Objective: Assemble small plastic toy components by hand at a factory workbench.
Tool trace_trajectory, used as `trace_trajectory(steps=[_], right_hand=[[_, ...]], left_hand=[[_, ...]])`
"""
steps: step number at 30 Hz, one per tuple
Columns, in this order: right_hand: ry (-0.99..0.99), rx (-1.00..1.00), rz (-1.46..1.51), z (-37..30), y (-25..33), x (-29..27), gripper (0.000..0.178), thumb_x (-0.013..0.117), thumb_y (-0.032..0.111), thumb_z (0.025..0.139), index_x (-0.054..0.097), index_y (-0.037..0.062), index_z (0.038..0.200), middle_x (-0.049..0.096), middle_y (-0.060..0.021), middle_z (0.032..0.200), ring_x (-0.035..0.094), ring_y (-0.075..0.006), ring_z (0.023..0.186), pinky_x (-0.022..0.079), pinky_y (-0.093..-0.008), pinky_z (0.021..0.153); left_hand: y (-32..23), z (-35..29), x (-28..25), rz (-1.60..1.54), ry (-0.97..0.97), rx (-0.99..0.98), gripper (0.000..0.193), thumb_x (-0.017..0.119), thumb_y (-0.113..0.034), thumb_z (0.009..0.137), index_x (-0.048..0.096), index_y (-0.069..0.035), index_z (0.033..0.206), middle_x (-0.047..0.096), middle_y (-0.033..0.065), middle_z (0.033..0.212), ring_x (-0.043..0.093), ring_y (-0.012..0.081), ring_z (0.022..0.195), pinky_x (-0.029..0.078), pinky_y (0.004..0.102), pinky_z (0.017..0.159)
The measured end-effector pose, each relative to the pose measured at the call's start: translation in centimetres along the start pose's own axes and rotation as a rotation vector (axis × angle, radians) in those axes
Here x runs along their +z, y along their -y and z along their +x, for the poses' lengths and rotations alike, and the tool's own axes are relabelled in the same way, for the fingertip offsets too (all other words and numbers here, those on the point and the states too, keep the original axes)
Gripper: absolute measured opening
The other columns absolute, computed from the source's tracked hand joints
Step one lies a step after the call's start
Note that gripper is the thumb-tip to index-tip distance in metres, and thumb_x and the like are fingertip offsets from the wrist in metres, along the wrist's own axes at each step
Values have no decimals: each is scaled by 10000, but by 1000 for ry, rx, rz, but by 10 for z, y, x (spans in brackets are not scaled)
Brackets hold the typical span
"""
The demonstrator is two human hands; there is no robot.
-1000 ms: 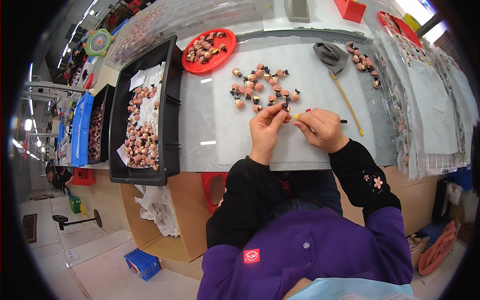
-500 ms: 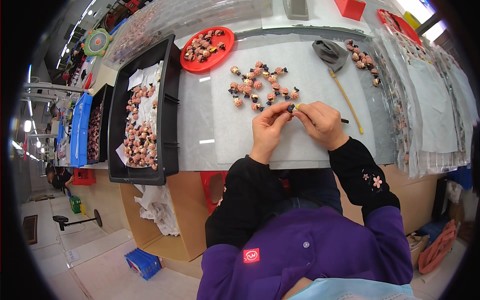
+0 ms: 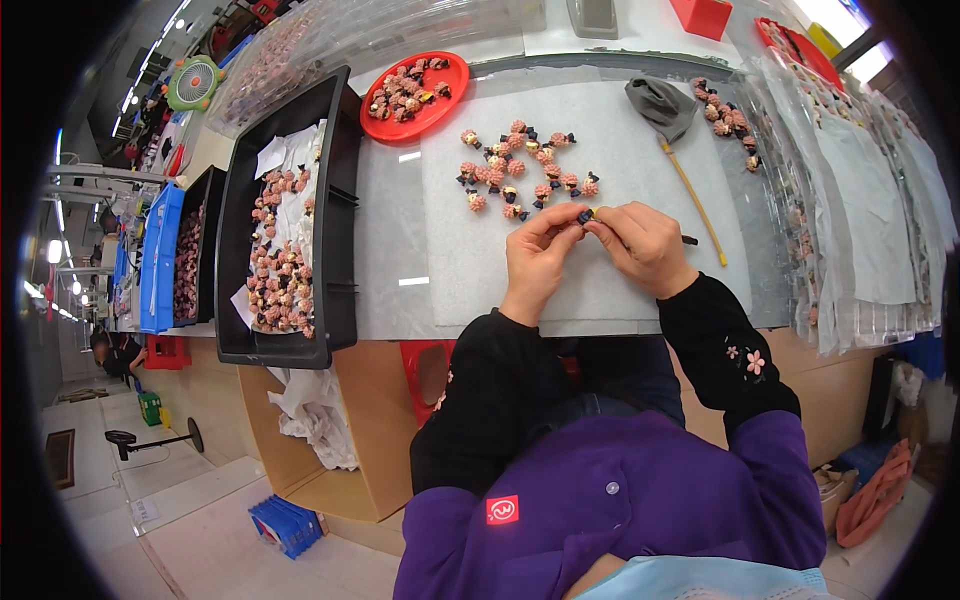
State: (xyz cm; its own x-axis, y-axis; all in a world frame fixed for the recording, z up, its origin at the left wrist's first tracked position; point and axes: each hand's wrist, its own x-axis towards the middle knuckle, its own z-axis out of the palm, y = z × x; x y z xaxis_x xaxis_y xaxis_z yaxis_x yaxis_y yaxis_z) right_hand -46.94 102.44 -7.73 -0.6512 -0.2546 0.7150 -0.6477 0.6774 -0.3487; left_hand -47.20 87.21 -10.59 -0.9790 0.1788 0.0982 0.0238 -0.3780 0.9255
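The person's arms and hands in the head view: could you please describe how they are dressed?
Both hands, left hand and right hand, are bare, with no gloves. Both arms wear long black sleeves ending at the wrists; the right sleeve carries small pink flower motifs. A purple vest covers the torso.

The small figure [image 3: 584, 215] pinched between the left hand [image 3: 535, 258] and right hand [image 3: 643, 245] is mostly covered by the fingertips; only a dark and a yellow speck show, and its form cannot be determined. The dark stick [image 3: 689, 240] emerges from behind the right hand, its other end hidden. Details of the pink pieces in the black tray [image 3: 335, 215] are too small to resolve. The red bin [image 3: 708, 14] is cut off by the top edge.
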Motion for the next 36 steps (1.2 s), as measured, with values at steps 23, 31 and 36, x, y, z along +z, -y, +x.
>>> trace_trajectory(steps=[23,31,36], right_hand=[[50,-89,4,-5,-5,0,119,655,109,707,559,55,753,508,-40,578,521,-184,476,409,-294,422],[-10,-96,-26,-4,-5,4,131,656,118,713,557,53,768,512,-37,586,525,-182,493,415,-289,425],[-4,-62,-42,-2,-3,2,135,655,115,711,556,49,775,516,-35,597,526,-181,518,421,-290,436]], left_hand=[[4,-2,-1,10,-14,45,227,556,90,757,594,43,975,602,97,963,571,140,871,471,242,760],[2,-1,0,3,-39,-18,213,537,101,766,584,44,966,601,83,929,572,123,839,479,234,744],[2,-1,0,9,-42,-13,227,561,72,763,577,52,989,610,101,923,583,133,806,481,244,734]])
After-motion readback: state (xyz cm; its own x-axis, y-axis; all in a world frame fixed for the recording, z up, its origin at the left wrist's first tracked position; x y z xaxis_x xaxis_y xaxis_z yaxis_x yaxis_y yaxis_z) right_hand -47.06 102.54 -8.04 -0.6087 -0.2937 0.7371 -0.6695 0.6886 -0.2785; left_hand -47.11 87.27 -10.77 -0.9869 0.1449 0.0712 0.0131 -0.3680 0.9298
